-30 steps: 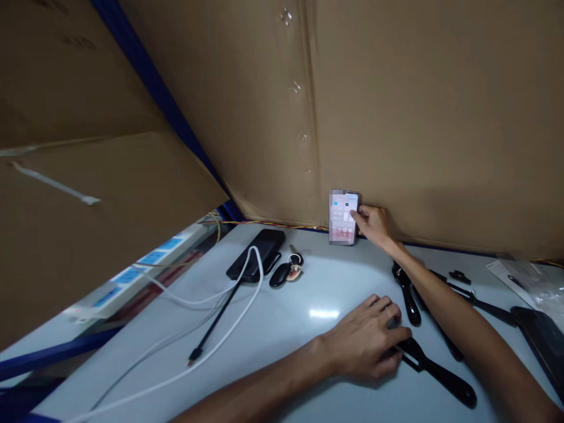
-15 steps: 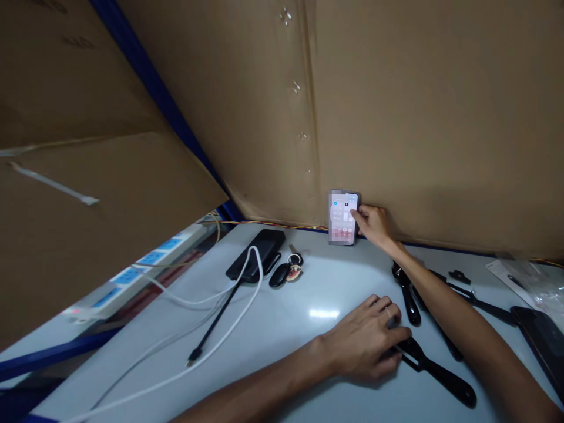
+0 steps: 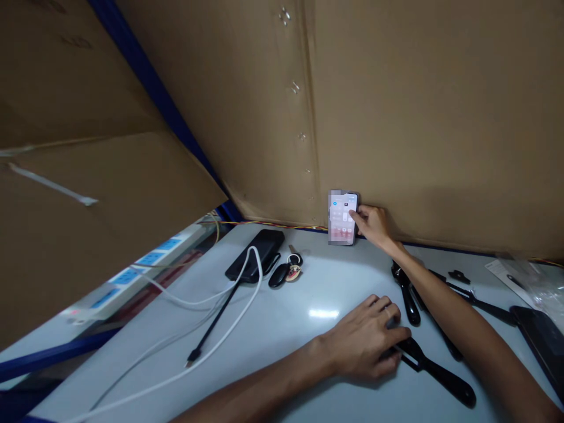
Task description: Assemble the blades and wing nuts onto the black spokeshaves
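Observation:
A lit phone [image 3: 343,220] leans upright against the cardboard at the back of the table. My right hand [image 3: 372,224] reaches to its right side, one fingertip on the screen and the other fingers loosely bent near its edge. Lower down, my left hand [image 3: 372,338] rests on the table with its fingers curled over the head of a black tool [image 3: 445,376] with a slotted neck and long handle. My fingers hide the tool's far end. Another black-handled tool [image 3: 408,296] with a shiny head lies beside my right forearm.
Left of the phone are a black power bank [image 3: 259,249] with a white cable [image 3: 231,329], and keys with a fob [image 3: 278,275]. Right of my forearm lie a slotted black tool [image 3: 484,304], a dark flat object [image 3: 540,335] and clear plastic packaging [image 3: 546,288]. A power strip [image 3: 136,273] runs along the left.
Both hands hold almost the same positions, with the fingertip still on the phone screen. Only a very slight shift of the view shows.

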`<state>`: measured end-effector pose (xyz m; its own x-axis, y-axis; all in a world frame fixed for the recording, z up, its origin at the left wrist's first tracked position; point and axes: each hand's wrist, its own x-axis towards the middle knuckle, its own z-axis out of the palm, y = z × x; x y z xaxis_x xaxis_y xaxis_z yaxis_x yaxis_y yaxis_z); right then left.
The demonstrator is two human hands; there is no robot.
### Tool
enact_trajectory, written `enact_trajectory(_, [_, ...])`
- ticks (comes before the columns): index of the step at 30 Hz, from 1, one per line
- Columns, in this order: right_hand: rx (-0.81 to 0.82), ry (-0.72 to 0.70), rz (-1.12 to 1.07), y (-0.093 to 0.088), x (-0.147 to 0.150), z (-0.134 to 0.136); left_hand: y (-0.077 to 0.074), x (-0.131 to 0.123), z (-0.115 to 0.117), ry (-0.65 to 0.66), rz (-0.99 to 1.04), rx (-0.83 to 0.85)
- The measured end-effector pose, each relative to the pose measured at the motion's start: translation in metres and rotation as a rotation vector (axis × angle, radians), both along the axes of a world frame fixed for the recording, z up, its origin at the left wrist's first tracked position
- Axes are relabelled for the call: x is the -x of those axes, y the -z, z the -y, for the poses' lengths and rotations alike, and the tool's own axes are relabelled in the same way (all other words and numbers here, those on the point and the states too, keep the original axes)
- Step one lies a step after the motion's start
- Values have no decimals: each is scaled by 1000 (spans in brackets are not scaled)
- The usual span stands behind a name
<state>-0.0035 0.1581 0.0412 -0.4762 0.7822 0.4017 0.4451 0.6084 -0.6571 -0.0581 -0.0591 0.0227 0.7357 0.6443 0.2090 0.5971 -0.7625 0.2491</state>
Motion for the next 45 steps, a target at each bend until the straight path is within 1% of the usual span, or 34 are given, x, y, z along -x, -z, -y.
enact_trajectory(45, [0,-14,-1,1,0,-1,0,0,0,0,2,7])
